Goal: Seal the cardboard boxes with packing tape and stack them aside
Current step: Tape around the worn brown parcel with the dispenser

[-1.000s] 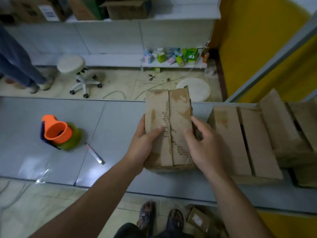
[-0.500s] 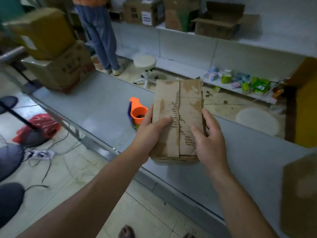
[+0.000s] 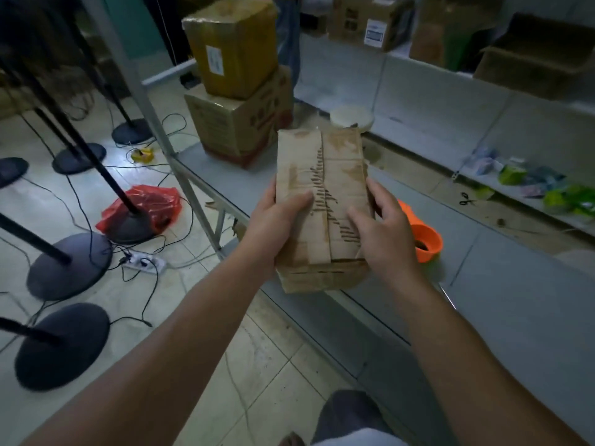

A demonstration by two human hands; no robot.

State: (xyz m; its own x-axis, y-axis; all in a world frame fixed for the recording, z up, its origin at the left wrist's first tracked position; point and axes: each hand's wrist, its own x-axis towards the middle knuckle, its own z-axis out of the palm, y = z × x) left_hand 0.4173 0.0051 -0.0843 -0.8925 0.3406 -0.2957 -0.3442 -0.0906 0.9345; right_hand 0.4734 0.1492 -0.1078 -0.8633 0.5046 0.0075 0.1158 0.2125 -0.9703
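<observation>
Here: small cardboard box held up in both hands over the near edge of the grey surface, not resting on it. Left hand has its grip on the box's left side, thumb laid across the top. Right hand has its grip on the right side, fingers curled over the top. Flaps shut, with a worn strip down the middle seam. Orange tape dispenser sits on the surface just behind the right hand. At the far end, a yellowish box is stacked on a printed box.
</observation>
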